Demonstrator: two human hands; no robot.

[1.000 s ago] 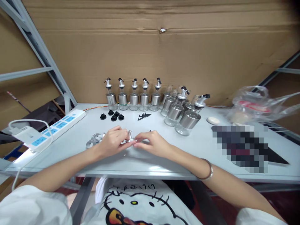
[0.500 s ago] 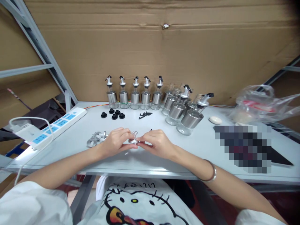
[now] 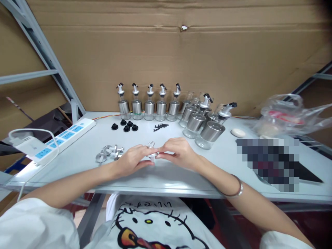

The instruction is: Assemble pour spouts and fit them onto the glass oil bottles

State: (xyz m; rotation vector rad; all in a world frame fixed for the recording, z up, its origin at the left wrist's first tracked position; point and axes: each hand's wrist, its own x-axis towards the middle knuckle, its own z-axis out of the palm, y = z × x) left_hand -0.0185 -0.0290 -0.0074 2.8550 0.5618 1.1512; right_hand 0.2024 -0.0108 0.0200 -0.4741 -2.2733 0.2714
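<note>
Both hands are on one pourer cap (image 3: 152, 152), well in front of the bottle row (image 3: 149, 103). Left hand (image 3: 133, 159) and right hand (image 3: 178, 154) are each pinched shut on it at the fingertips.

Done, judging by looks: all five in the row carry pourers.

Open:
- bottle cluster (image 3: 204, 124) right of the row, two with pourers, the rest look bare-necked
- black stoppers (image 3: 126, 126) and black levers (image 3: 160, 127) loose just in front of the row
- metal caps (image 3: 109, 154) loose front-left of the row

Surface is a grey table (image 3: 166, 174). Power strip (image 3: 59, 138) is far left of the row, plastic bag (image 3: 285, 114) far right. Cardboard wall (image 3: 181, 58) stands behind the row, with steel racking (image 3: 46, 58) to the left.
</note>
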